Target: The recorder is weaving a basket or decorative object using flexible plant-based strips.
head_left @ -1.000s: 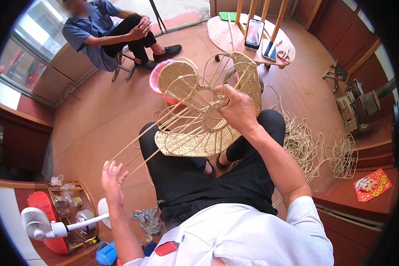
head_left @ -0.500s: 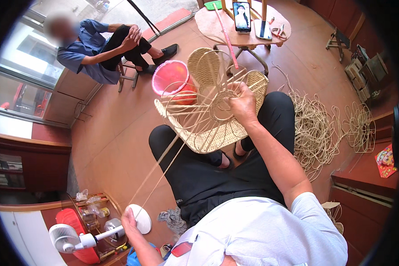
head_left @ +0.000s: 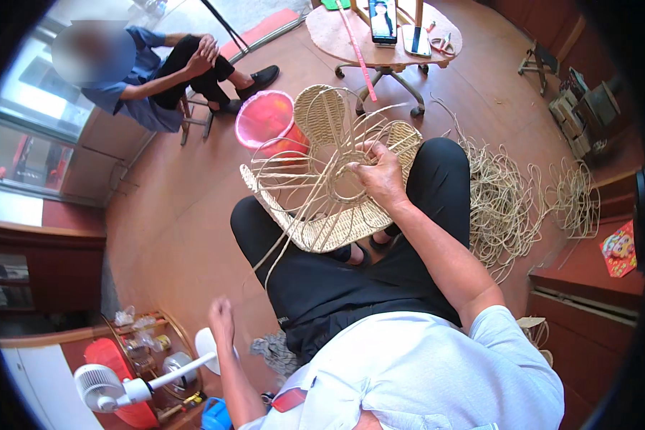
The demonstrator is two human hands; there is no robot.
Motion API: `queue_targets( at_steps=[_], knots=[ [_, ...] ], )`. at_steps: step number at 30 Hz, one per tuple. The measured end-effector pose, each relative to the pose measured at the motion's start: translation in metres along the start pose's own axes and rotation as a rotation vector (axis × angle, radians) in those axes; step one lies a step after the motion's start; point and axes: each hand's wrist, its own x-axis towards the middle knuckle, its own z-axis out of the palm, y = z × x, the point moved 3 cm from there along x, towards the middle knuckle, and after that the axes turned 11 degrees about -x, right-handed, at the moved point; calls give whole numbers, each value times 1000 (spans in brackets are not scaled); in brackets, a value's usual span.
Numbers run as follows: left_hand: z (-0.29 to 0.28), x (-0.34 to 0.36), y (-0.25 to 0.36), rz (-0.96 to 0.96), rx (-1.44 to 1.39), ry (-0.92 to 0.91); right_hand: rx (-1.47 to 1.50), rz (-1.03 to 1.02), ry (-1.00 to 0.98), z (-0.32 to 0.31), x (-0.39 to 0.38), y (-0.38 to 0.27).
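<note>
A half-woven wicker piece with bare cane ribs rests tilted on my lap. My right hand grips it near the round opening at its middle. My left hand is drawn back low at my left side, fingers closed on a thin cane strand that runs up to the weaving.
A pink plastic bucket stands just beyond the wicker. Loose cane coils lie on the floor to my right. A round table with phones is ahead. Another person sits at far left. A white fan is near my left elbow.
My left hand has pulled the strand down and back toward my body. The wicker piece has shifted lower in view, with my right hand still on it.
</note>
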Motion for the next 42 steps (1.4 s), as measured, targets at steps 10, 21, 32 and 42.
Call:
queue_targets(
  at_steps=[10,21,32,42],
  knots=[
    [142,-69,309,762,-147,-43,-78,-28,36,2,-47,-41],
    [164,-60,315,868,-122,-30,-220,-115,-25,-2,-77,-37],
    [187,-37,287,786,-50,-29,-356,-208,-64,-13,-71,-12],
    [0,32,123,506,341,416,-305,-164,-87,-14,-64,-4]
  ],
)
